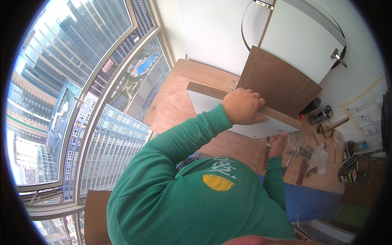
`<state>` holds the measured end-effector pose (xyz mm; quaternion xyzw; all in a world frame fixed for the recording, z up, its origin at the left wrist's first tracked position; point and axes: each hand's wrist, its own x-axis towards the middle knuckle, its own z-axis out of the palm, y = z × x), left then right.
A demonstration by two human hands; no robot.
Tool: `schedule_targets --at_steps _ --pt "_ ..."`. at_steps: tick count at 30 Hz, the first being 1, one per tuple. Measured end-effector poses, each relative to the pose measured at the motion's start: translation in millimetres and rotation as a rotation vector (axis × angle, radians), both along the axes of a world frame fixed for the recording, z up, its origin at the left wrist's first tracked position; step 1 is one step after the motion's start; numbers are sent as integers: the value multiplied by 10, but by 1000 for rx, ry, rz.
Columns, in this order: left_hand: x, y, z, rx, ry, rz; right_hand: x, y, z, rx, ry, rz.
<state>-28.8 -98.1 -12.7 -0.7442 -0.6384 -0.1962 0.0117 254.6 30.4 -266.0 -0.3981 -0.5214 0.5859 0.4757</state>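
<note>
A white panel [210, 104] with a brown wood-grain edge is tilted up on its long side over a wooden work table [167, 96]. My left hand [245, 105] is closed over its top edge, with the thumb on the white face and the fingers on the far side. At the panel's lower right end, my right hand [279, 143] has its fingers bent against the lower edge, beside a round recess in the white face. The right fingertips are partly hidden.
Behind the panel, a brown wood-grain board [277, 79] leans against a white board [302, 38] with metal hinges. Tools and a clear plastic bag [319, 159] lie on the table's right side. A small box [347, 175] sits at its right edge. Tall windows [94, 94] line the left.
</note>
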Motion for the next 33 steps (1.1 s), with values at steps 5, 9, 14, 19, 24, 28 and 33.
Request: schedule_targets --at_steps 5,9,14,19,24,28,33 --pt "23 -8 34 -7 -6 2 66 39 -34 -33 18 56" --pt "15 -14 3 6 -7 -3 16 -6 -23 9 3 -1" --pt "19 -24 -13 16 -9 -1 36 0 -45 13 -3 20" --pt "18 -40 -15 10 -25 5 34 -5 -92 35 -32 19" --pt "53 -26 61 99 -175 12 217 156 -287 96 -175 45" --pt "18 -5 -12 133 -180 61 8 -13 -28 0 0 35" --pt "35 37 27 101 -214 60 34 -25 28 -9 -22 9"
